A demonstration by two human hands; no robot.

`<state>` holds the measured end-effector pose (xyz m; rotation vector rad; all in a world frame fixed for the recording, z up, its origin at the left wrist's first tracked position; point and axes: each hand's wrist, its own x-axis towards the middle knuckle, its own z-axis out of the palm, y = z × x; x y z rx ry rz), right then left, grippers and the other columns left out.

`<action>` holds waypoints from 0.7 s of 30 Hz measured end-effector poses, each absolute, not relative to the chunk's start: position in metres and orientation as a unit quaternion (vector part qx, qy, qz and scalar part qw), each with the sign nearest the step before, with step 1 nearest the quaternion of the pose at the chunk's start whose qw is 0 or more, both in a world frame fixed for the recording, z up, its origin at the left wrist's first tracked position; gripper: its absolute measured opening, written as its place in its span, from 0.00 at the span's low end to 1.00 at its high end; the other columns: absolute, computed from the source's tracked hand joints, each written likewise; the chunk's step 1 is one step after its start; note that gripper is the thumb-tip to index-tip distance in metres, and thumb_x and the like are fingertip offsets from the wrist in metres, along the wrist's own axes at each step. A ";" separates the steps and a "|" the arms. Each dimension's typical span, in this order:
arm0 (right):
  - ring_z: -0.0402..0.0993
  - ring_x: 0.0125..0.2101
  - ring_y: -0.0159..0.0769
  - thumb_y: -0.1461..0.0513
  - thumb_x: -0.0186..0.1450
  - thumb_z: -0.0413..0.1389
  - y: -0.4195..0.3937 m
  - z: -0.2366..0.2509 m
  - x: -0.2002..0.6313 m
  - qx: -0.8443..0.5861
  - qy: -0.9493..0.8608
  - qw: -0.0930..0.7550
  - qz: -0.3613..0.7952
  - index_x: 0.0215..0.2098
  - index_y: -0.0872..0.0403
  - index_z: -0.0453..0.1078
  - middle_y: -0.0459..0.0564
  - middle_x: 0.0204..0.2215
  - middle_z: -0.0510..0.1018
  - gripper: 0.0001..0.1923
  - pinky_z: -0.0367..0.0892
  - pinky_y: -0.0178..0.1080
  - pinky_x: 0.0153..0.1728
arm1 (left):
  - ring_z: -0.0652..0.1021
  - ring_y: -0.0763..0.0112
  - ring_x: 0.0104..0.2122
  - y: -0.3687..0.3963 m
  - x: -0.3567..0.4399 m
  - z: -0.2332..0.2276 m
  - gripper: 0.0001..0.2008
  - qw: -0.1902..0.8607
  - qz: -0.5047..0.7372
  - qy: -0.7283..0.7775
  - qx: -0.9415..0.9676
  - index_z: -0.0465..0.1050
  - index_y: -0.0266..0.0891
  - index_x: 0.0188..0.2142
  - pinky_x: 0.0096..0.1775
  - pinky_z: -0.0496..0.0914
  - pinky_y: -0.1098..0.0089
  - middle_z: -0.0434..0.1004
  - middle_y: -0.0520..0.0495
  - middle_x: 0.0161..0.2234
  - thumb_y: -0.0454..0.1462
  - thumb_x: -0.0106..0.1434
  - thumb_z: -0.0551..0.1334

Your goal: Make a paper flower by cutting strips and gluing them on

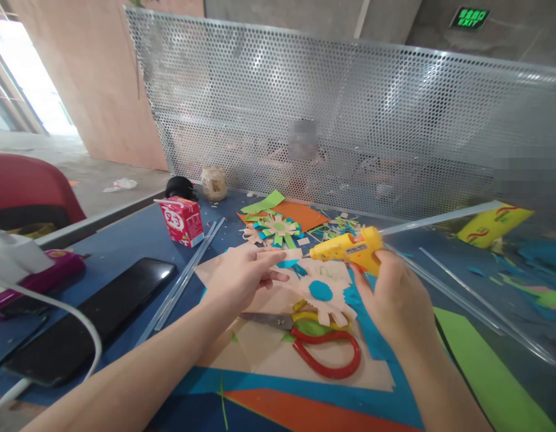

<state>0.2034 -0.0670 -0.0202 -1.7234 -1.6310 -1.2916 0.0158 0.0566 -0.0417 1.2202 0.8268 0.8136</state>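
Between the far and near edges of the bench [129, 240], the right hand [397, 294] has its grip clamped on a yellow glue gun [369, 246]; the left hand's [239, 273] grip is apart beside its nozzle [307, 255]. Scissors [281, 323] lie toward the near edge.

From my end of the feed, I'd call this a makeshift craft workshop: hot-glue gun [345, 246], scissors [281, 323] and paper scraps [341, 226] crowd the surface [120, 245], with a perforated metal partition [242, 90], bare concrete wall [282, 18] and lit exit sign [470, 18] beyond.
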 end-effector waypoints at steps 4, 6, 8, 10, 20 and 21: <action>0.72 0.33 0.43 0.62 0.62 0.48 -0.068 -0.020 0.203 -0.620 -0.596 0.220 -0.459 0.41 0.59 0.56 0.59 0.33 0.72 0.11 0.66 0.39 0.28 | 0.77 0.72 0.23 0.056 0.014 -0.042 0.20 0.659 0.357 0.365 0.552 0.73 0.33 0.36 0.15 0.57 0.79 0.75 0.38 0.37 0.45 0.48 0.65; 0.72 0.33 0.43 0.62 0.63 0.47 -0.069 -0.020 0.203 -0.618 -0.598 0.220 -0.460 0.41 0.59 0.56 0.59 0.32 0.72 0.10 0.66 0.39 0.28 | 0.77 0.72 0.23 0.057 0.014 -0.042 0.20 0.658 0.358 0.365 0.553 0.73 0.34 0.36 0.15 0.57 0.79 0.74 0.38 0.38 0.45 0.48 0.65; 0.72 0.32 0.43 0.62 0.63 0.48 -0.069 -0.020 0.203 -0.616 -0.599 0.218 -0.462 0.41 0.60 0.56 0.59 0.32 0.72 0.10 0.66 0.39 0.27 | 0.77 0.73 0.22 0.057 0.015 -0.043 0.20 0.659 0.361 0.365 0.550 0.73 0.34 0.37 0.15 0.57 0.79 0.75 0.39 0.38 0.45 0.48 0.65; 0.72 0.32 0.43 0.61 0.63 0.48 -0.069 -0.020 0.203 -0.615 -0.600 0.217 -0.463 0.41 0.60 0.56 0.59 0.32 0.72 0.10 0.66 0.39 0.27 | 0.77 0.73 0.22 0.057 0.015 -0.043 0.20 0.659 0.364 0.366 0.547 0.73 0.33 0.37 0.14 0.56 0.78 0.75 0.38 0.38 0.45 0.47 0.65; 0.72 0.32 0.44 0.60 0.64 0.46 -0.067 -0.021 0.205 -0.624 -0.593 0.223 -0.458 0.40 0.59 0.57 0.60 0.32 0.72 0.10 0.66 0.39 0.28 | 0.76 0.72 0.20 0.055 0.017 -0.041 0.19 0.666 0.352 0.372 0.542 0.73 0.32 0.33 0.14 0.56 0.78 0.76 0.38 0.34 0.44 0.45 0.67; 0.72 0.32 0.44 0.60 0.64 0.46 -0.066 -0.021 0.205 -0.625 -0.592 0.223 -0.457 0.40 0.59 0.57 0.60 0.32 0.72 0.10 0.66 0.39 0.28 | 0.76 0.72 0.20 0.054 0.017 -0.040 0.19 0.666 0.351 0.374 0.541 0.73 0.32 0.33 0.14 0.57 0.78 0.76 0.38 0.34 0.44 0.45 0.67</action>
